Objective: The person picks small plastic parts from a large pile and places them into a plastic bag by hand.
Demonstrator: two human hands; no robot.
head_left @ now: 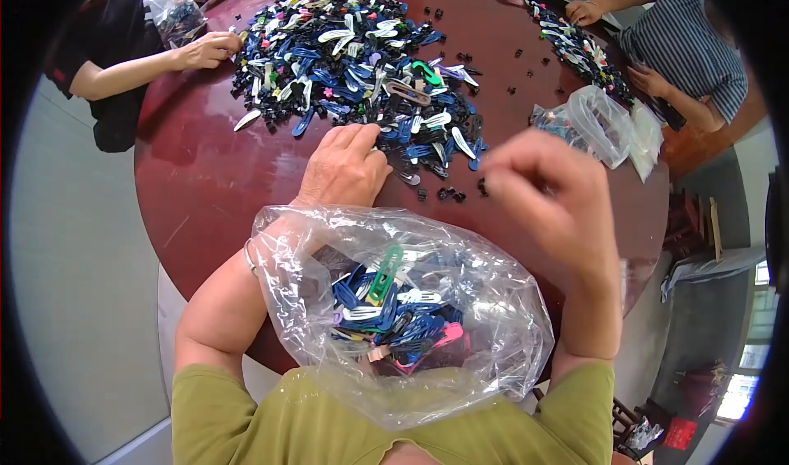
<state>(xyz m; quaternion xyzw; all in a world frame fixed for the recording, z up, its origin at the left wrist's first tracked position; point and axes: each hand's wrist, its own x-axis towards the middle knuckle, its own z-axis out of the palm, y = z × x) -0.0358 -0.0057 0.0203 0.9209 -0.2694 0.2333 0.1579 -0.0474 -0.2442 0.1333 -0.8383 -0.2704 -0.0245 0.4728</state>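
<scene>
We see a smooth, glossy dark-red round tabletop [197, 210] with pale scratches. Our crinkled, transparent plastic bag [501, 333] shines sharply. The long green openwork clip [386, 272] inside it looks like smooth plastic. We wear a matt olive-green cloth shirt [320, 420] and a shiny, metal-looking thin bracelet [251, 257].

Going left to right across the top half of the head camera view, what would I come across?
A black shirt, a clear bag of small items, the big heap of hair clips, a smaller heap of clips, a striped shirt.
</scene>
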